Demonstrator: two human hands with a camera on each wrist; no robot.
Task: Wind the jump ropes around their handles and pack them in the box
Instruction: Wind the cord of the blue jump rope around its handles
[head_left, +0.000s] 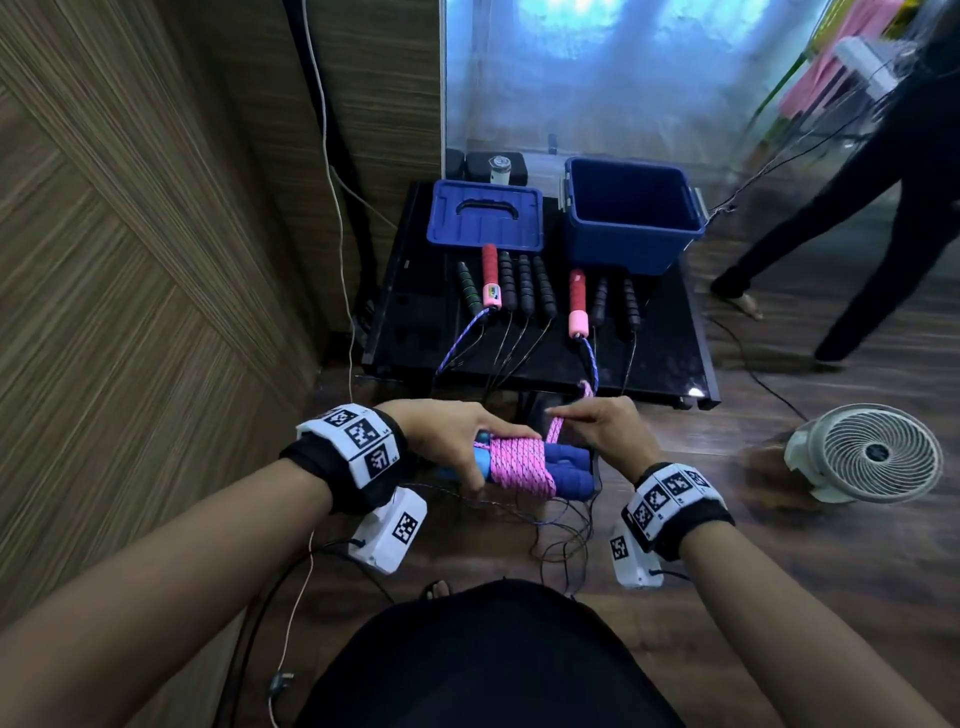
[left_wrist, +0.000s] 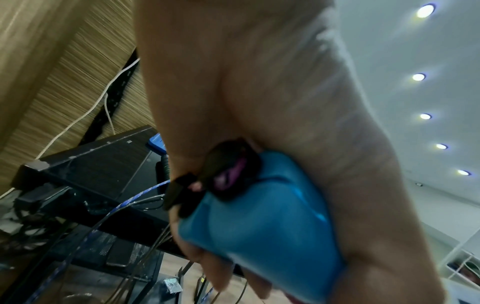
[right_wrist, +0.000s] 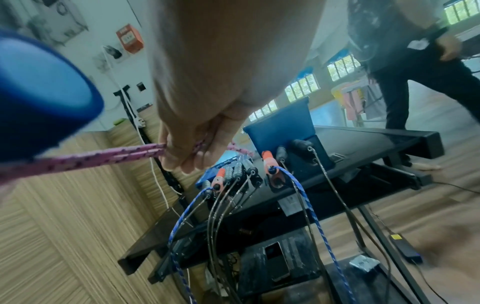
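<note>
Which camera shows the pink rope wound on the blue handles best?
The head view: the pink rope coils show whole around the blue handles. The right wrist view shows only the loose strand pinched by the right hand; the left wrist view shows almost none.

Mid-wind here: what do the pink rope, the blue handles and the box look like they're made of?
Pink rope: braided fabric cord, matte, with a dark fleck pattern in the weave.
Blue handles: probably soft foam, matte and bulging; the end the left hand grips looks like smoother, lighter blue plastic.
Box: rigid moulded plastic, dark blue, slight sheen at the rim.
</note>
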